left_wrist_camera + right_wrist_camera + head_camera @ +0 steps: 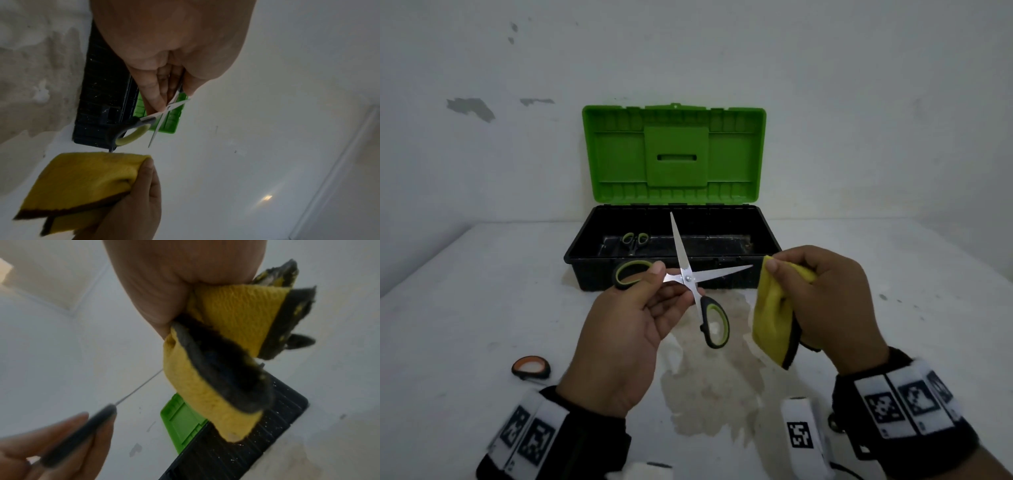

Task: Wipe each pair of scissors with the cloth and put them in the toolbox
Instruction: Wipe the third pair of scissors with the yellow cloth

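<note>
A pale, whitish plaster wall (pixel 722 51) fills the background, marked with several grey patches of chipped paint (pixel 470 108) on its left side. Below it lies a flat white work surface (pixel 465 291) with a large, irregular brownish stain (pixel 709 387) near the middle. The lighting is dim and even, slightly grey.

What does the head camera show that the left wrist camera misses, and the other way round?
Only the head view shows the small scissors already lying inside the toolbox, the orange-and-black handle on the table, and both wristbands. Only the left wrist view shows the underside of the left hand, with its fingers pinching near the pivot. Both show the open green-handled scissors, the yellow cloth gripped by the right hand, and the toolbox with its green lid.
</note>
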